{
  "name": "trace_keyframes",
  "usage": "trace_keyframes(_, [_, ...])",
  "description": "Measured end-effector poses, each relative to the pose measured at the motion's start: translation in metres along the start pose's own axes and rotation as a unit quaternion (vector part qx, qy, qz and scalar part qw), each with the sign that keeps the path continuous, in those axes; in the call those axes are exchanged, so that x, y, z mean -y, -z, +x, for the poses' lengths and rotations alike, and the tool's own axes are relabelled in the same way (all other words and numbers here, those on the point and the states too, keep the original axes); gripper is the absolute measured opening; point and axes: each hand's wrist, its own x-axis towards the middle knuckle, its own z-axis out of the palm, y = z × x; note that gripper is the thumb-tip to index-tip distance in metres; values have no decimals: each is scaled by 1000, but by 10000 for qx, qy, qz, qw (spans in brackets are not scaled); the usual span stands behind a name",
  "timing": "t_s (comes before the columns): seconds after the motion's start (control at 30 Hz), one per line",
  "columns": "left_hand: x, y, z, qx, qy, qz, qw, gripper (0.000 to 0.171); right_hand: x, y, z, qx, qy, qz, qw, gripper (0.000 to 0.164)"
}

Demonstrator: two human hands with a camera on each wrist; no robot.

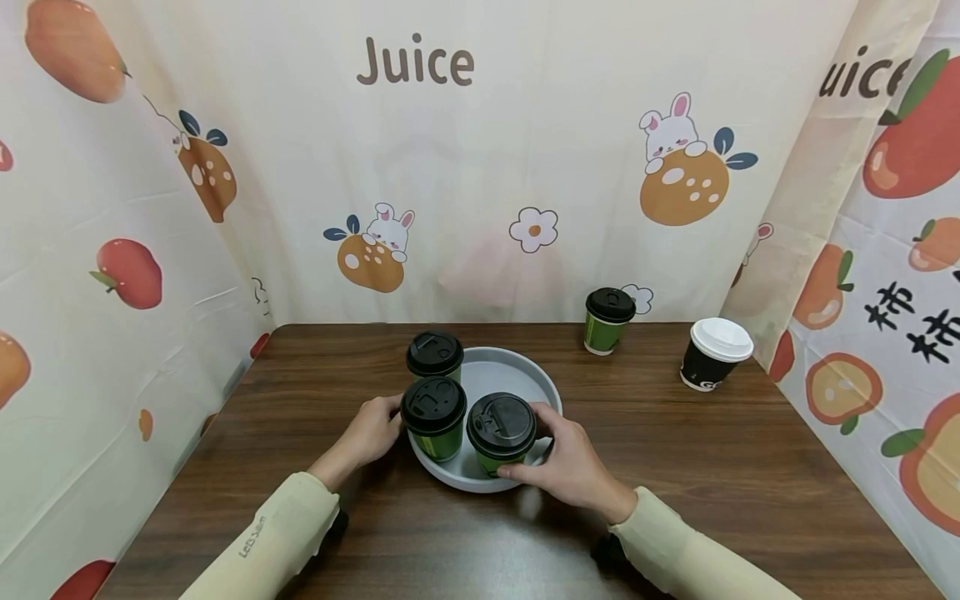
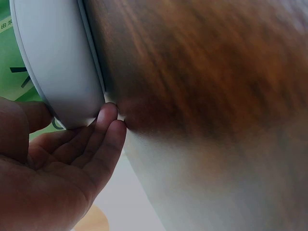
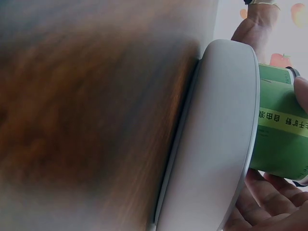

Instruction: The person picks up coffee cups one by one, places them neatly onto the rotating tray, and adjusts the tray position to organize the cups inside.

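Observation:
A round grey tray (image 1: 517,371) carries three green paper cups with black lids. My left hand (image 1: 372,429) grips the tray's left side; in the left wrist view the thumb lies at the tray's rim (image 2: 62,57) and the fingertips reach its lower edge. Close by that hand stand the front left cup (image 1: 435,417) and the back left cup (image 1: 435,354), which is partly hidden. With thumb and fingers on either side, my right hand (image 1: 566,467) holds the front right cup (image 1: 501,429). That cup's green sleeve (image 3: 279,149) has a yellow band of characters.
Behind the tray to the right, another green cup with a black lid (image 1: 606,325) stands near the table's back edge. Farther right is a black cup with a white lid (image 1: 716,354). A printed curtain (image 1: 480,150) hangs behind and beside the brown wooden table (image 1: 420,558).

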Motion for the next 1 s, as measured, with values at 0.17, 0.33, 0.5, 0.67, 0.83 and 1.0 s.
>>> trace_keyframes(0.17, [0, 0, 0, -30, -14, 33, 10000, 38, 0, 1, 0, 93, -15, -21, 10000, 79])
trace_keyframes(0.33, [0, 0, -1, -47, -25, 49, 10000, 38, 0, 5, 0, 323, 8, 138, 9994, 82])
trace_keyframes(0.5, [0, 0, -1, -45, -46, 69, 10000, 38, -2, 10, 2, 517, 134, 229, 9983, 86])
trace_keyframes(0.67, [0, 0, 0, -34, -82, 54, 9999, 39, -2, 16, 2, 583, 49, -102, 9982, 89])
trace_keyframes(0.83, [0, 0, 0, -25, -137, 27, 9999, 39, -4, 22, 3, 586, -41, -230, 9980, 89])
trace_keyframes(1.0, [1, 0, 0, -19, -135, 22, 9999, 39, -7, 28, 5, 581, -3, 13, 9983, 85])
